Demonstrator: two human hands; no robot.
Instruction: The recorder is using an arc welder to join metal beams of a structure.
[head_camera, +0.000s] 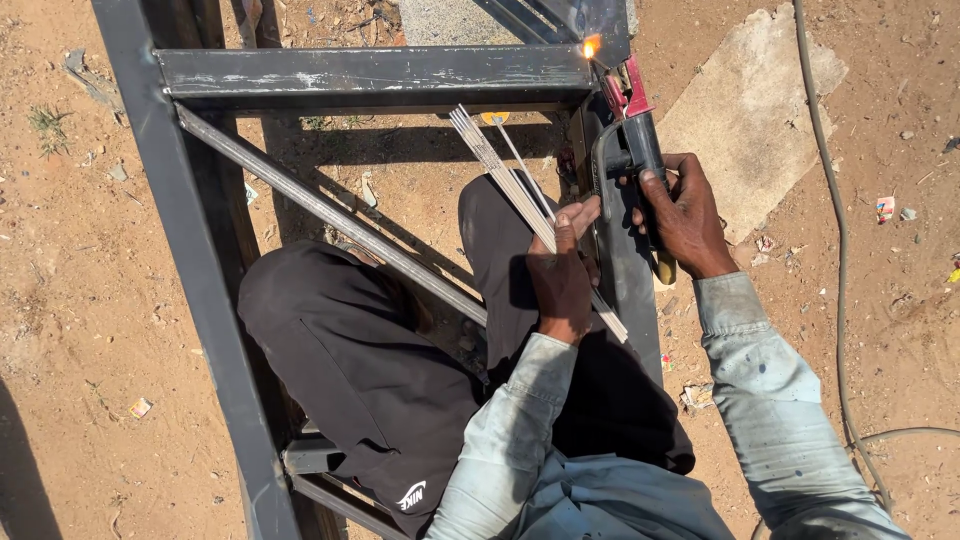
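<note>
Pale denim sleeves (520, 440) fill the bottom of my view, and from them I run both hands up toward the steel frame (370, 75). My right hand (685, 215) is closed tight around the black grip of the electrode holder (640, 140), all fingers wrapped, thumb pressed along the near side; the red jaw end points toward twelve o'clock and the short rod in it meets the frame's corner joint, where a small orange spark (591, 45) burns. My left hand (560, 280) is curled shut on a bundle of spare welding rods (505, 175): the grey rods pass under the thumb and out of the fist at both ends, the long part fanning toward eleven o'clock, the short tails poking toward five o'clock. The bundle lies just beside the holder at its nine o'clock, apart from it, and its far tips stop short of the cross-bar. To weld this corner well, I judge that I should keep the holder wrist steady, hold the rod tip close to the seam where the cross-bar meets the upright, and feed it down evenly as it burns away. I would keep the spare rods well off the arc and off the bare steel, since a stray touch could spoil them. The cable (835, 250) trails at three o'clock across the red earth; I would let it hang slack so it does not drag the hand.
</note>
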